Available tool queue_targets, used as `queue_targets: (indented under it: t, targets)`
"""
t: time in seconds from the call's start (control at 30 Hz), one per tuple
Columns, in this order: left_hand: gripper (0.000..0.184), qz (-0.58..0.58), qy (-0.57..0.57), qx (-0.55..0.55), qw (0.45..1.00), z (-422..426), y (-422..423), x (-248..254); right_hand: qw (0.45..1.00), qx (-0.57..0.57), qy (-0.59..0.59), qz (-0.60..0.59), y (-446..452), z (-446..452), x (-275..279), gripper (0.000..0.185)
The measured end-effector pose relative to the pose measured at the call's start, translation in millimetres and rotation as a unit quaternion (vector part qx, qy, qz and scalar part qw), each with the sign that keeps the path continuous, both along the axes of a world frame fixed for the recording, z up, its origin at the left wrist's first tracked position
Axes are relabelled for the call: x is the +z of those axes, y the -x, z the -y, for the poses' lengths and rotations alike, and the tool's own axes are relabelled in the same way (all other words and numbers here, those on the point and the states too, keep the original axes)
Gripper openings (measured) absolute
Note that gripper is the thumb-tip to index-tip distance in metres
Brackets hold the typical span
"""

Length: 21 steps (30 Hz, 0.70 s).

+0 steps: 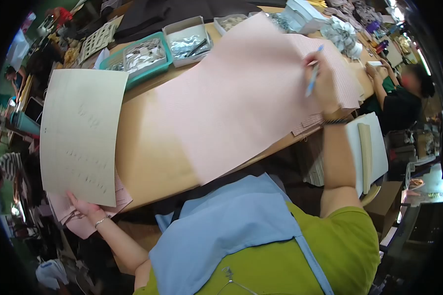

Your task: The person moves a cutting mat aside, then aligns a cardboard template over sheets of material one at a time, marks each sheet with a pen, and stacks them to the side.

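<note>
My left hand grips the bottom edge of a large pale cardboard sheet, which carries handwritten marks and rows of short slits. Pieces of pink fabric show beneath that sheet. In my right hand, a blue-and-white pen is held between the fingers, over the right part of a big pink fabric piece. The fabric is slightly blurred and spreads across the table. Under and beyond its right end lies a stack of striped pink fabric.
On the wooden table, a teal tray and a white box of small packets stand at the back. A light blue box is farther right. Another person sits at the right. White boards stand beside my right arm.
</note>
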<state>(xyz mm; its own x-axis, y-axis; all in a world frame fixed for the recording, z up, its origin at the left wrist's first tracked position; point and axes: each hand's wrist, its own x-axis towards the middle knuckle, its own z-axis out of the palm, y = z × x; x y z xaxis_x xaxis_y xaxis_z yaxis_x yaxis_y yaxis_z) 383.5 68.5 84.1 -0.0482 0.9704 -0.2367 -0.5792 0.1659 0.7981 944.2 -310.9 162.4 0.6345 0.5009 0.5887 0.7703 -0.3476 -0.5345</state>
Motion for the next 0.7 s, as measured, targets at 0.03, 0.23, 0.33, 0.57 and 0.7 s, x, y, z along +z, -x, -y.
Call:
queue_targets:
  t: [0.03,0.23,0.33,0.57,0.7]
  targets:
    - [0.062,0.002,-0.001,-0.004,1.0,-0.3,0.3,-0.5,0.996,-0.055,0.041,0.051,-19.4,16.9,28.1,0.015]
    - [0.062,0.032,0.006,-0.005,0.999,1.6,-3.5,3.2,0.889,-0.341,0.224,0.21,-136.7,113.3,53.8,0.028]
    - [0.062,0.033,-0.008,-0.01,0.999,1.4,0.7,0.3,0.917,-0.276,0.287,0.014,-144.0,109.0,-22.7,0.061]
    - [0.067,0.024,0.014,-0.074,0.997,27.0,-21.9,17.2,0.96,-0.176,0.212,-0.042,-72.2,69.3,-55.8,0.072]
    - [0.061,0.22,0.041,-0.355,0.908,61.7,-76.5,30.7,0.955,0.17,0.004,-0.243,12.8,0.7,-59.7,0.074]
